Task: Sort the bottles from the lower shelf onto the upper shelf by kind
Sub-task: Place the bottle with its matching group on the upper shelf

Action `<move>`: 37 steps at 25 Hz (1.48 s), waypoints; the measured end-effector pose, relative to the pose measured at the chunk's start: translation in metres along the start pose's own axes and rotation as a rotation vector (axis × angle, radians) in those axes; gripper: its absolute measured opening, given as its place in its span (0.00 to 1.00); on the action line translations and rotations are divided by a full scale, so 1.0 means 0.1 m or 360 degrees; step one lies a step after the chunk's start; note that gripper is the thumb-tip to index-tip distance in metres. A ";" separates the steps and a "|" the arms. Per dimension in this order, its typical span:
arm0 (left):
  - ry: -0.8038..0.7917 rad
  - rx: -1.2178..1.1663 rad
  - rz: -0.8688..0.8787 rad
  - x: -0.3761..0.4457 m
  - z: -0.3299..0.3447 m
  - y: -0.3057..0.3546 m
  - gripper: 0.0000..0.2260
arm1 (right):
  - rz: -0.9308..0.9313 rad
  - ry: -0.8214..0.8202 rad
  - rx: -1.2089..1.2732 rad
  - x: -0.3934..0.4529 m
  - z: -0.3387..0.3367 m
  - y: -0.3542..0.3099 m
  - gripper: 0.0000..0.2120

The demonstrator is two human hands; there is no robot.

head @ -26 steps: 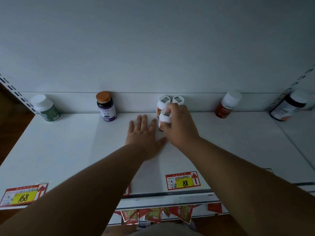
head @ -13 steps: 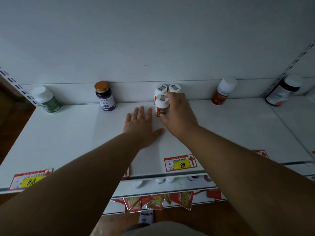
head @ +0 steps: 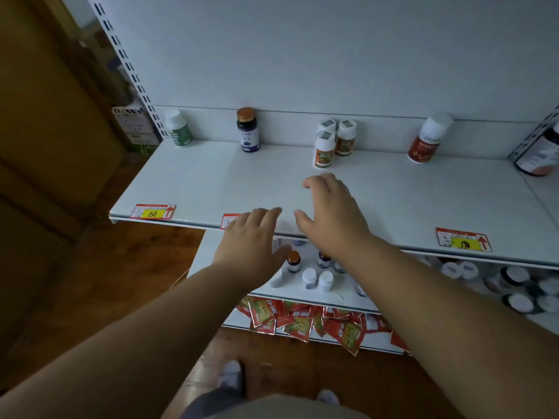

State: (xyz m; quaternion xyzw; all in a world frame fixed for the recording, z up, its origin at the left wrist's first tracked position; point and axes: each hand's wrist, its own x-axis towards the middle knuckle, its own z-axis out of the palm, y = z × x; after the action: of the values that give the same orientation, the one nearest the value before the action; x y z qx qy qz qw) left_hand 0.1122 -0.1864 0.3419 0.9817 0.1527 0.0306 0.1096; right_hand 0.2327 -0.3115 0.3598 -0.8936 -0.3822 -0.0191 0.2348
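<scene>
Both hands are in the air over the front edge of the upper shelf (head: 393, 201) and they hold nothing. The left hand (head: 251, 240) has its fingers straight and a little spread, above the front edge near a half-covered price tag. The right hand (head: 329, 216) is beside it, a little deeper over the shelf, with fingers relaxed and slightly bent, the thumb apart from them.

On the upper shelf, near its back edge, three white-capped bottles with orange labels (head: 324, 149) stand upright in a tight group: two at the back wall and one just in front of them. Left of this group, well apart, stands a dark purple bottle with a copper cap (head: 247, 131). At the back left corner is a green bottle with a white cap (head: 178, 128). Toward the right, a red bottle with a white cap (head: 428, 139) leans against the back wall. At the far right edge a dark bottle (head: 541, 152) is partly cut off by the frame.

The lower shelf (head: 211, 246) shows under the arms. There stand several small bottles (head: 317, 278), some with white caps and one with a brown cap (head: 293, 261); more dark jars with white lids (head: 514, 282) are crowded at its right side. Yellow price tags (head: 152, 212) sit on the front edge of the upper shelf. Red packets (head: 302, 322) hang below the lower shelf, above a wooden floor (head: 121, 267).
</scene>
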 end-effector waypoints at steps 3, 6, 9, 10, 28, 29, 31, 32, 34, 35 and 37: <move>0.0043 -0.0036 0.0045 -0.29 0.01 -0.22 0.26 | -0.0043 0.0033 0.0031 -0.19 0.05 -0.33 0.18; 0.0023 -0.0028 0.0156 -0.55 0.08 -0.75 0.20 | -0.0002 0.0054 0.0108 -0.40 0.41 -0.73 0.11; -0.0132 -0.0009 0.0227 -0.73 0.20 -1.41 0.19 | 0.0249 -0.0064 0.0206 -0.56 1.04 -1.08 0.09; -0.0162 0.0004 0.0259 -0.76 0.26 -1.59 0.20 | 0.0325 -0.0128 0.0215 -0.61 1.25 -1.15 0.11; -0.0153 -0.0535 -0.0336 0.03 3.34 -3.23 0.26 | 0.0841 -0.0233 0.0373 0.46 4.99 -0.10 0.36; -0.0122 -0.0568 -0.0369 0.03 3.44 -3.29 0.25 | 0.0828 -0.0190 0.0454 0.60 5.15 -0.05 0.40; -0.0070 -0.0647 -0.0408 0.06 3.61 -3.39 0.25 | 0.0820 -0.0204 0.0631 0.85 5.39 0.01 0.46; -0.0062 -0.0708 -0.0441 0.08 3.68 -3.43 0.24 | 0.0825 -0.0233 0.0695 0.92 5.49 0.05 0.46; -0.0042 -0.0830 -0.0541 0.13 3.76 -3.45 0.22 | 0.0842 -0.0206 0.0779 0.97 5.59 0.12 0.37; -0.0007 -0.0850 -0.0581 0.14 3.77 -3.46 0.20 | 0.0850 -0.0164 0.0817 0.96 5.59 0.13 0.32; 0.0038 -0.0856 -0.0620 0.09 3.72 -3.43 0.20 | 0.0894 -0.0085 0.0970 0.84 5.53 0.08 0.29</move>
State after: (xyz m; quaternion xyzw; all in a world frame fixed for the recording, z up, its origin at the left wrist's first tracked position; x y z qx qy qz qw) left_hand 0.0551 0.0583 -0.0975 0.8695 0.3254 0.0598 0.3668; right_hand 0.2172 -0.0200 -0.1168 -0.8529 -0.1175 0.1829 0.4747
